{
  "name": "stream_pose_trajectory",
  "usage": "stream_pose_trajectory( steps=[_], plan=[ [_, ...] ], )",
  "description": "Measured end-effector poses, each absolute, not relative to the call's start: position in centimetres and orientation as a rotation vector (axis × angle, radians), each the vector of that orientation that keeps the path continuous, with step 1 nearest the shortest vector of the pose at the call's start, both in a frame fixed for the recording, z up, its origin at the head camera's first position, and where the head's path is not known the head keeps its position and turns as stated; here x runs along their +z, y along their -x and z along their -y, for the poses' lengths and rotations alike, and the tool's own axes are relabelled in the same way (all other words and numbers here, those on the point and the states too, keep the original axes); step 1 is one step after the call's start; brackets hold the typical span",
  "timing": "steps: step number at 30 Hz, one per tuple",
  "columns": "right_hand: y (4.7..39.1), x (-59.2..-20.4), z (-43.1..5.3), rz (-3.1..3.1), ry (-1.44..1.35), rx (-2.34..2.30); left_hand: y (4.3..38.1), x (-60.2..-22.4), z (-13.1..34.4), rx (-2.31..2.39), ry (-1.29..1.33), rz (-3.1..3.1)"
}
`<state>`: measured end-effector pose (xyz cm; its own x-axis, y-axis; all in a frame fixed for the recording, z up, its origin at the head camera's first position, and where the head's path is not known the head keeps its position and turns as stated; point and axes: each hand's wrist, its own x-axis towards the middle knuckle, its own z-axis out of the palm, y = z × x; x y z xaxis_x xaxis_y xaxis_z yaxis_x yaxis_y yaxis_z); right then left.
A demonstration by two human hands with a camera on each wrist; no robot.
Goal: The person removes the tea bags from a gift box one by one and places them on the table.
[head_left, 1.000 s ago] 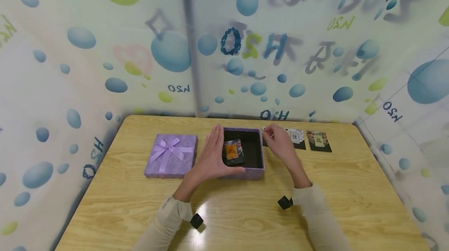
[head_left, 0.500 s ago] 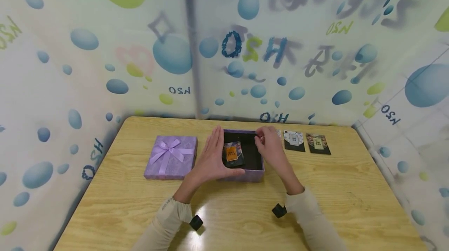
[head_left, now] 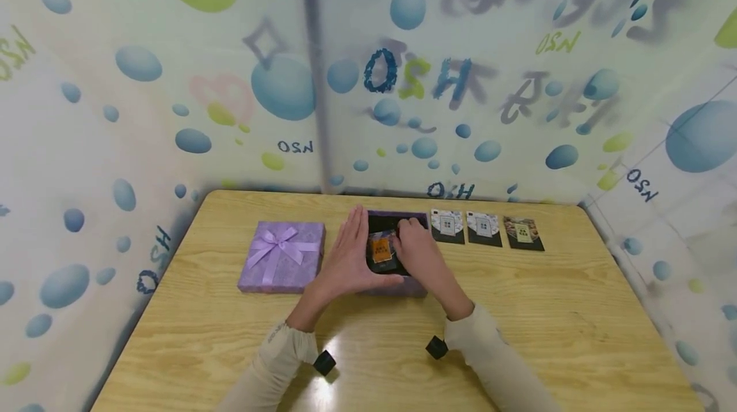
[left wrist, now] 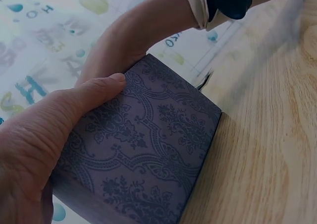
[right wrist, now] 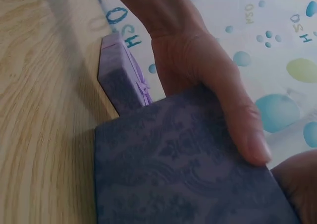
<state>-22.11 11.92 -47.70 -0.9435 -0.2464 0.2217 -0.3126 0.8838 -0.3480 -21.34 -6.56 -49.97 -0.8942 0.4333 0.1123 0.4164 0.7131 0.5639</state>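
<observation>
near the far edge of the table [head_left: 576, 300], the left hand [head_left: 345, 265] braces the box [head_left: 397, 287], fingers straight, together; the right hand [head_left: 425, 253] is inside beside a packet [head_left: 381, 251], its fingertips' hold hidden. arranging contents seems underway, next calling for a steady box.

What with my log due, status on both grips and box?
Left grip against open box at left front corner. Right grip inside, beside orange-labelled packet; hold unclear. No obstruction visible.
</observation>
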Motion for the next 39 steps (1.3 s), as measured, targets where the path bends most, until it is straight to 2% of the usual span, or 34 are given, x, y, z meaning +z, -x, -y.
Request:
stream_pose_trajectory(
  steps=[9, 24, 39],
  plan=[
    [22.9, -48.5, -10.6, 3.263, -0.383, 0.530, 21.4, -50.0, 6.6, 0.913, -0.716, -2.889],
    [23.4, -48.8, -11.0, 3.289, -0.418, 0.687, 21.5, -49.9, 6.6, 0.897, -0.735, -2.900],
    [23.4, -48.2, -11.3, 3.258, -0.300, 0.909, 21.3, -50.0, 6.5, 0.896, -0.714, -2.893]
  ],
)
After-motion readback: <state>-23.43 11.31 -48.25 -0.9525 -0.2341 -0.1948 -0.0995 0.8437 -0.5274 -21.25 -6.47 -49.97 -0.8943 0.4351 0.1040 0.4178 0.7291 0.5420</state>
